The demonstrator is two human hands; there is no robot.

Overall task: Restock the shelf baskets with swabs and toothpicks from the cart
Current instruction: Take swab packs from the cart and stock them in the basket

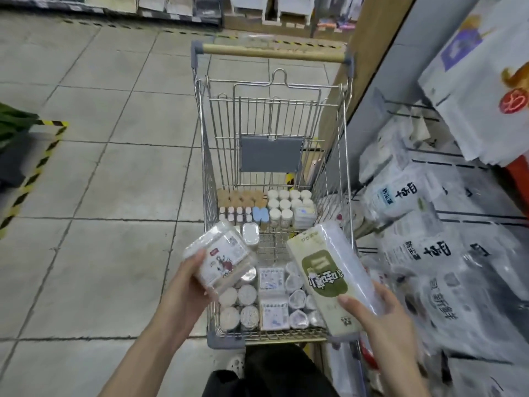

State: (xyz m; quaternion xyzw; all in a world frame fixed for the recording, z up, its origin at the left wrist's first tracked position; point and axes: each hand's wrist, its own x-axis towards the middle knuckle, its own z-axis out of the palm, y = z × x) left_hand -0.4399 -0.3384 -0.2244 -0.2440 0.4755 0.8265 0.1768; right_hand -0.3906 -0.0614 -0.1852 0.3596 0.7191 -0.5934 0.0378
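A wire shopping cart (206,173) stands in front of me, its floor covered with round swab tubs (247,293), flat swab packs (272,277) and small jars (282,207) at the far end. My left hand (186,285) grips a clear box of swabs (220,253) with a red-figure label, held above the cart's near left corner. My right hand (380,319) holds a long green-and-white pack (329,276) tilted over the cart's near right side. Shelf racks (458,219) to the right carry white bagged goods.
The cart's wooden handle (272,53) is at the far end. Tiled floor spreads to the left, with yellow-black hazard tape (34,173) round a dark stand. A grey flap (270,154) hangs inside the cart. My dark-trousered legs (274,373) are just behind the cart.
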